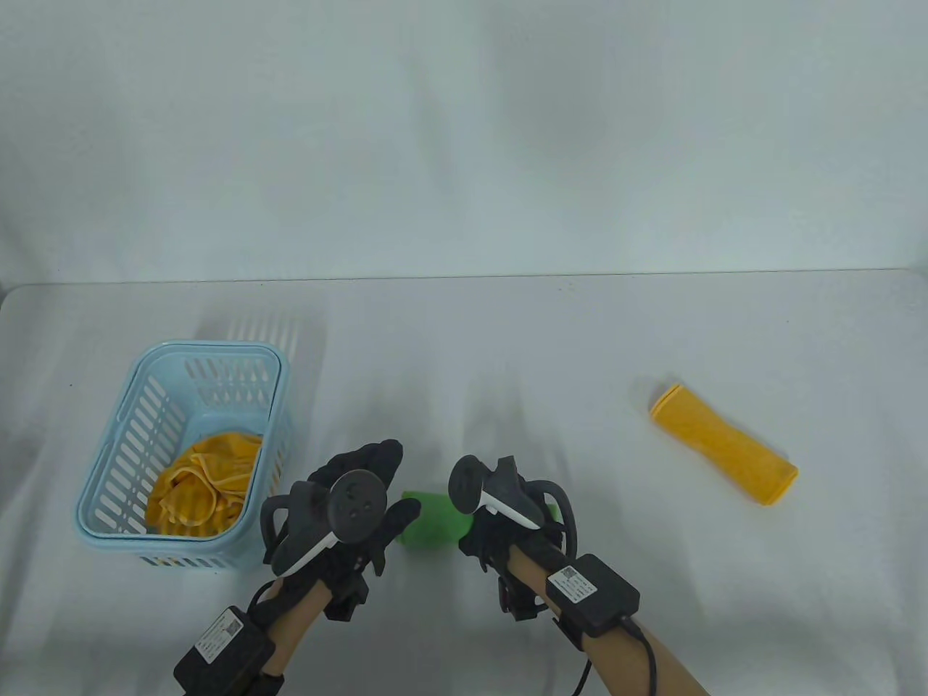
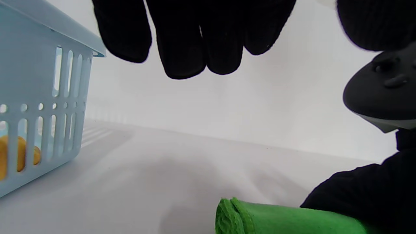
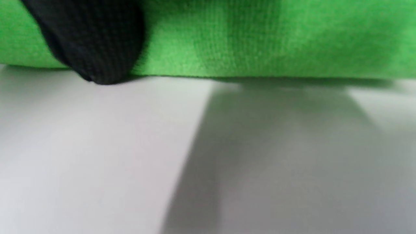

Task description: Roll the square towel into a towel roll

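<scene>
The green towel [image 1: 433, 520] lies already rolled near the table's front edge, between both hands. The right hand [image 1: 507, 533] rests on its right end, a fingertip [image 3: 94, 48] against the cloth — whether it grips, I cannot tell. The left hand [image 1: 355, 507] hovers relaxed, off the roll. Soft, light, springy microfibre, likely to unwind — best held across its middle, seam down

A light blue slotted plastic basket [image 1: 130, 442] is sitting on the left of the white table [image 1: 507, 341], holding a crumpled yellow cloth [image 1: 199, 482]. A rolled yellow towel [image 1: 723, 444] is lying at an angle on the right, well apart from the basket.
</scene>
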Demonstrator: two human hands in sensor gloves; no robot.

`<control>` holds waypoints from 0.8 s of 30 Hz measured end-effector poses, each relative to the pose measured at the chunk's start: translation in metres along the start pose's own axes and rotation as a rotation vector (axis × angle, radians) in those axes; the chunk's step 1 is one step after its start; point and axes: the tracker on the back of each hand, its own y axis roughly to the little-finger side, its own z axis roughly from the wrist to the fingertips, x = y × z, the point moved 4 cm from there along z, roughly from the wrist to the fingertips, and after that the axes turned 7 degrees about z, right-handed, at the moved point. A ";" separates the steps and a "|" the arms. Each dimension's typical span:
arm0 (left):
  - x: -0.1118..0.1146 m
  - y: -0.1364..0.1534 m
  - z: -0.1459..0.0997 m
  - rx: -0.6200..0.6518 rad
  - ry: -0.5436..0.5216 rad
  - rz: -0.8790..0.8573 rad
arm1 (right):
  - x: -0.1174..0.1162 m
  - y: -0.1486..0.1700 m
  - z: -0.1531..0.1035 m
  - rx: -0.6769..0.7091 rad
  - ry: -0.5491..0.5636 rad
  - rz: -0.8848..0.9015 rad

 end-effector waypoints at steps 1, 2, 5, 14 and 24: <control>0.000 0.000 0.000 0.001 0.000 0.000 | 0.000 0.000 0.001 -0.004 -0.002 0.007; 0.000 0.000 0.000 0.002 0.001 0.000 | 0.000 0.000 0.002 -0.006 -0.003 0.014; 0.000 -0.001 0.000 0.004 0.002 -0.001 | 0.000 0.002 0.005 -0.019 -0.015 0.039; -0.002 0.002 -0.002 -0.004 -0.009 -0.018 | 0.022 0.008 -0.004 -0.034 0.025 0.120; -0.004 0.000 -0.005 0.007 -0.018 -0.019 | 0.102 0.087 -0.057 -0.163 0.192 0.289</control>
